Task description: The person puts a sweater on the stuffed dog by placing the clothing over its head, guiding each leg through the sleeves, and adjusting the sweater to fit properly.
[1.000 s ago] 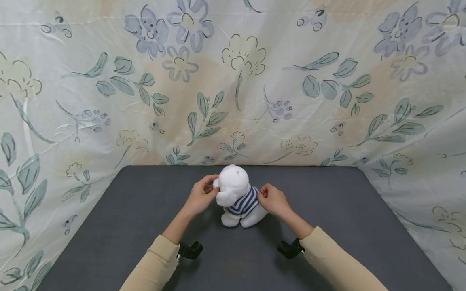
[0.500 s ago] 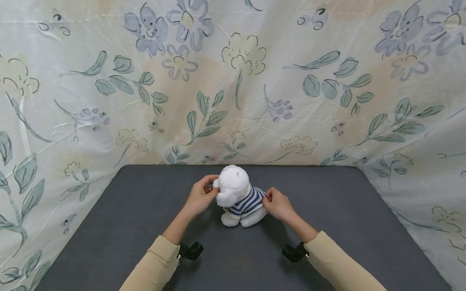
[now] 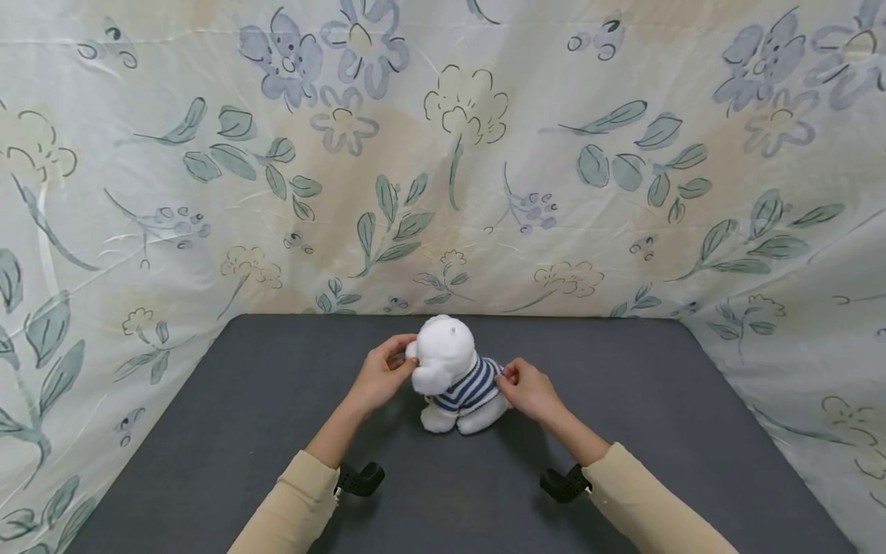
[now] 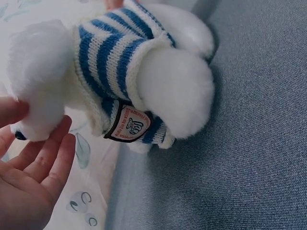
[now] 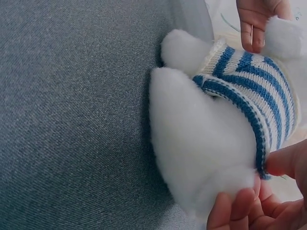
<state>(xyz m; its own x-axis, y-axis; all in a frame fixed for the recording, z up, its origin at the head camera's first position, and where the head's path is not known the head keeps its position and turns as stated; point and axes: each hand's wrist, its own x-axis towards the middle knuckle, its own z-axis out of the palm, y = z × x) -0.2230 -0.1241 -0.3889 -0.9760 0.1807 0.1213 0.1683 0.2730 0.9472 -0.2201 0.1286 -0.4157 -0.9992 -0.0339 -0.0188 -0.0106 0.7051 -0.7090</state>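
A white plush toy animal (image 3: 443,344) sits on the dark table, its head towards my left. It wears a blue-and-white striped knitted sweater (image 3: 477,385), with a small printed patch (image 4: 130,125) visible in the left wrist view. My left hand (image 3: 381,375) holds the toy's head at the muzzle, between thumb and fingers. At the rear, my right hand (image 3: 529,391) pinches the sweater's hem. The right wrist view shows the thumb on the blue edge, with other fingers by the fluffy rump (image 5: 201,139). Most of the toy's face is hidden.
The grey cloth-covered table (image 3: 242,431) extends around the toy on all sides. Behind it hangs a floral curtain (image 3: 471,231) that meets the table's back edge. Black wrist cameras (image 3: 360,478) sit below both hands.
My right hand has moved right and slightly towards me, drawing the sweater's hem further over the toy's back, then eased back a little. My left hand stays at the head.
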